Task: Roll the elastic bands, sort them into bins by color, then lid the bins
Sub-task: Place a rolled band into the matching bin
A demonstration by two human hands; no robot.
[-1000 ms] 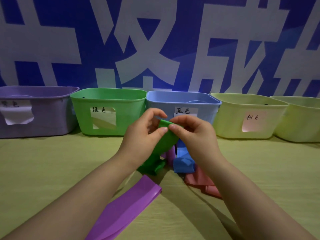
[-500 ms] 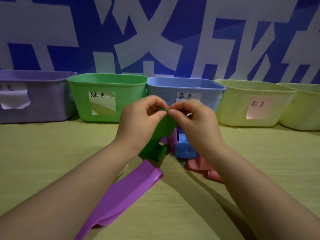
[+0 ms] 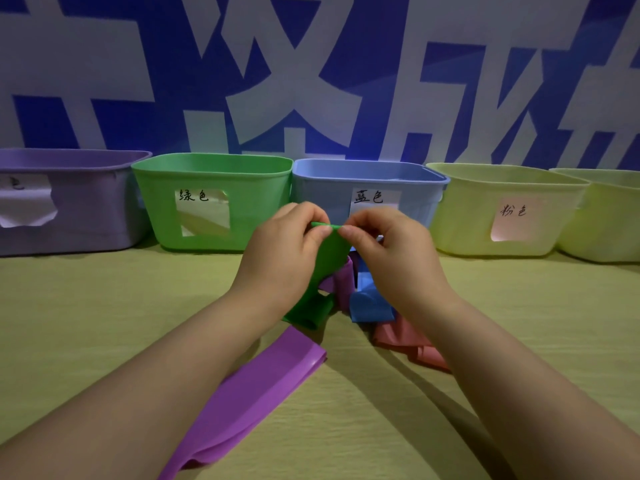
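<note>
Green elastic band (image 3: 327, 258) pinched at top edge by left hand (image 3: 284, 258) and right hand (image 3: 398, 261), before blue bin (image 3: 415, 192), lower end draped on table (image 3: 104, 306).

Blue wall (image 3: 194, 81), yellow-green table (image 3: 104, 306)

Left hand (image 3: 280, 261): held up, back turned to the camera, fingers curled, thumb and forefinger pinched on the top edge of a green band (image 3: 329, 258).
Right hand (image 3: 394, 261): held level, just beside the left, pinched on the same edge.
Left forearm (image 3: 149, 393), right forearm (image 3: 519, 393): bare, extended from the near corners, converged toward the middle.
</note>
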